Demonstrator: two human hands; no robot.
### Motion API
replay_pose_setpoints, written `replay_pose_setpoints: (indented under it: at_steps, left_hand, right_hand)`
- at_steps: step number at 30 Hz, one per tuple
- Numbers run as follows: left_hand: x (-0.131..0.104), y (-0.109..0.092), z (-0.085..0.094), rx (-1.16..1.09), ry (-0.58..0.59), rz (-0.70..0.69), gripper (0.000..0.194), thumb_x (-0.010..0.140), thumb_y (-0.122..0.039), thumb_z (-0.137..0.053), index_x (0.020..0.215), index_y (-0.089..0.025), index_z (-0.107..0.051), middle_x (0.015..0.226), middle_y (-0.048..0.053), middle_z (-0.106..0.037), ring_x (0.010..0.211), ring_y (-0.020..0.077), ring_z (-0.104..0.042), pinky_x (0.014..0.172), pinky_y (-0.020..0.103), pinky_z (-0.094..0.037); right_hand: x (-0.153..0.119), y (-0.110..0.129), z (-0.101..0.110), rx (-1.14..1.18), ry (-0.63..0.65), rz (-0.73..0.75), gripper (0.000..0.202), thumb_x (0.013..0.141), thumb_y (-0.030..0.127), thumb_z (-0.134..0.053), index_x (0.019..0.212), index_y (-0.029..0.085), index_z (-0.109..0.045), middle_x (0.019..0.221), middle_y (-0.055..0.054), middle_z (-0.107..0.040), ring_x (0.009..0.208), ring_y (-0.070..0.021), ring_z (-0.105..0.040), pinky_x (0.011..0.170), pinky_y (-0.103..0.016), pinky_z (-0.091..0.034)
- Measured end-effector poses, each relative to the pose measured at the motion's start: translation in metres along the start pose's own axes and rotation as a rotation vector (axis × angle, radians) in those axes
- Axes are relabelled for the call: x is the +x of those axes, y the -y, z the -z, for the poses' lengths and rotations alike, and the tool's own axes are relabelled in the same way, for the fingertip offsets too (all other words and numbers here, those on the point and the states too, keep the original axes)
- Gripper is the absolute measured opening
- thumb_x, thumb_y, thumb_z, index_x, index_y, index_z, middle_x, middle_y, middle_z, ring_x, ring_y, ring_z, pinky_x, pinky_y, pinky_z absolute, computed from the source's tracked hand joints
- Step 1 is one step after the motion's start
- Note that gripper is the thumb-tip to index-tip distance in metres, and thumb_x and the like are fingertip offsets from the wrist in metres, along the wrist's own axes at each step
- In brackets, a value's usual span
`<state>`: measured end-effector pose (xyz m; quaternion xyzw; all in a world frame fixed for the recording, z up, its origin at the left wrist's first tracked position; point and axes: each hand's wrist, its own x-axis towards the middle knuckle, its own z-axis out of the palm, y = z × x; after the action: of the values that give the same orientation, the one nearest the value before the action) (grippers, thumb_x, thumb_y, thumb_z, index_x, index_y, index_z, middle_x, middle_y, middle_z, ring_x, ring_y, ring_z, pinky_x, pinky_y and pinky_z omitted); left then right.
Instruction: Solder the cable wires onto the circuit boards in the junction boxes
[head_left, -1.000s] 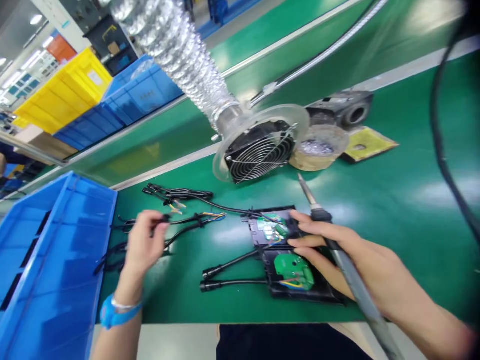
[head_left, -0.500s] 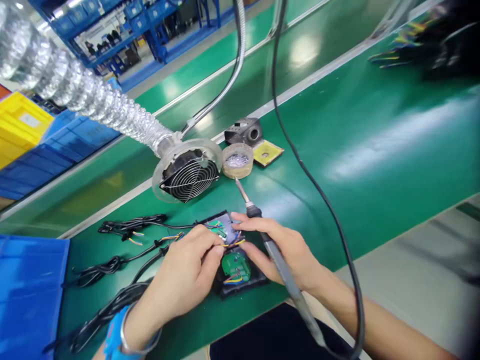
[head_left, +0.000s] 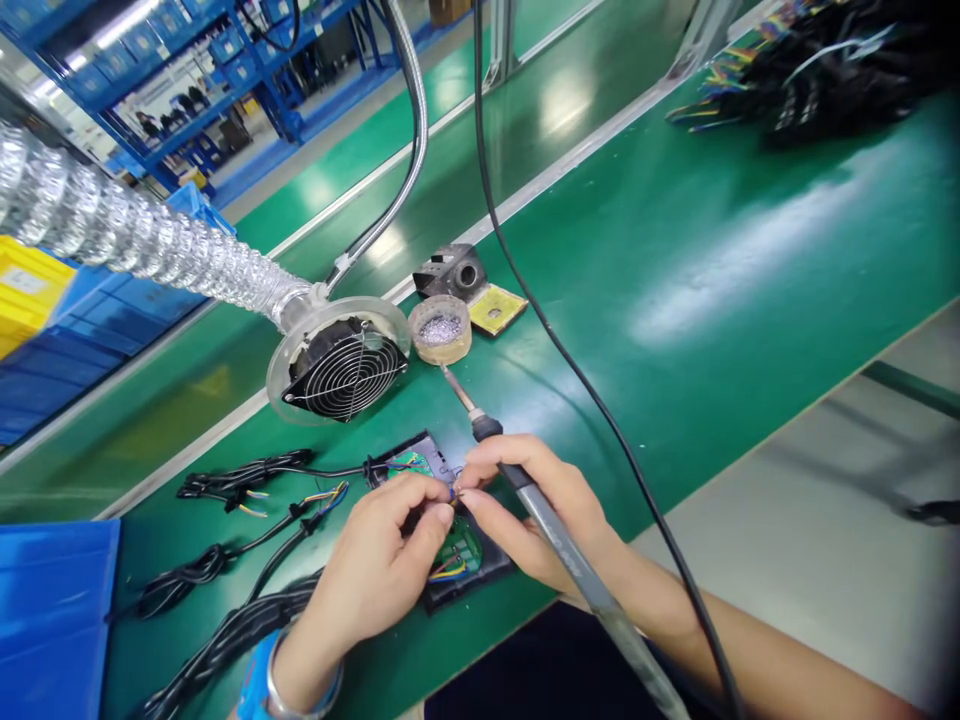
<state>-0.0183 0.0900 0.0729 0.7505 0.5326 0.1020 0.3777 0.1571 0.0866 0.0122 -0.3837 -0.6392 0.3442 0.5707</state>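
Observation:
Thumb and fingers of my left hand (head_left: 394,545) pinch thin coloured wires over a black housing (head_left: 480,575). My right hand (head_left: 540,510) meets it there, its thumb and index fingertip closed at the wires. A soldering iron (head_left: 555,545) lies across that same hand, its tip pointing up and left beside a round tub (head_left: 441,330). Part of a green circuit board (head_left: 463,548) with wires shows in the housing; a second board (head_left: 409,464) sits in the upper housing, partly hidden by my left hand. Black cables (head_left: 247,472) with bare coloured ends lie at the left.
A fan (head_left: 349,370) on a silver duct hangs behind the housings. Behind the tub are an iron stand (head_left: 454,272) and a yellow sponge (head_left: 496,310). A blue bin (head_left: 56,620) stands at left, a cable bundle (head_left: 832,80) at back right. The iron's cord (head_left: 562,350) crosses the view.
The view has shifted, with the bench items appearing further left. My right thumb and index finger have closed together at the wires beside my left fingertips; they were apart before.

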Motion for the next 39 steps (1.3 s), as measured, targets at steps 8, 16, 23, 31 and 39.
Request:
replay_pose_setpoints:
  at_steps: [8, 16, 23, 31, 39]
  left_hand:
    - [-0.001, 0.008, -0.004, -0.120, -0.035, 0.010, 0.018, 0.096, -0.033, -0.048, 0.089, -0.021, -0.059, 0.082, -0.001, -0.061, 0.076, 0.0139, -0.055, 0.071, 0.026, -0.043]
    - [-0.002, 0.014, -0.005, -0.372, -0.096, 0.132, 0.022, 0.085, -0.039, -0.065, 0.095, -0.020, -0.067, 0.071, -0.003, -0.051, 0.059, 0.0097, -0.046, 0.057, 0.023, -0.041]
    - [0.000, 0.007, -0.004, -0.131, -0.112, 0.080, 0.023, 0.087, -0.027, -0.060, 0.067, -0.018, -0.064, 0.061, -0.004, -0.056, 0.060, 0.0103, -0.049, 0.058, 0.022, -0.038]
    - [-0.003, 0.009, -0.012, -0.272, -0.236, 0.097, 0.011, 0.085, -0.029, -0.066, 0.078, -0.023, -0.072, 0.076, -0.001, -0.065, 0.072, 0.0135, -0.059, 0.069, 0.025, -0.046]
    - [-0.009, 0.006, -0.008, -0.376, -0.153, 0.122, 0.012, 0.086, -0.033, -0.066, 0.086, -0.023, -0.073, 0.076, -0.001, -0.065, 0.071, 0.0125, -0.056, 0.067, 0.024, -0.044]
  right_hand:
    - [0.000, 0.002, 0.001, 0.016, -0.017, -0.003, 0.027, 0.086, 0.011, -0.059, 0.109, 0.024, -0.051, 0.084, 0.001, -0.068, 0.074, -0.0115, -0.067, 0.071, -0.023, -0.057]
    - [-0.003, -0.002, -0.003, 0.017, 0.065, -0.007, 0.026, 0.085, 0.009, -0.054, 0.106, 0.024, -0.049, 0.079, 0.003, -0.063, 0.067, -0.0106, -0.063, 0.064, -0.021, -0.054]
    - [-0.001, -0.008, 0.001, -0.108, 0.135, 0.227, 0.024, 0.089, 0.005, -0.051, 0.105, 0.023, -0.052, 0.086, 0.000, -0.067, 0.073, -0.0125, -0.063, 0.068, -0.025, -0.054]
    - [-0.003, -0.004, 0.002, -0.015, 0.107, -0.017, 0.029, 0.088, 0.010, -0.060, 0.111, 0.022, -0.046, 0.080, 0.004, -0.063, 0.068, -0.0079, -0.063, 0.067, -0.018, -0.052]
    - [0.000, 0.002, 0.004, 0.094, 0.141, -0.002, 0.032, 0.086, 0.010, -0.061, 0.113, 0.020, -0.045, 0.084, 0.002, -0.064, 0.072, -0.0091, -0.061, 0.069, -0.020, -0.053]
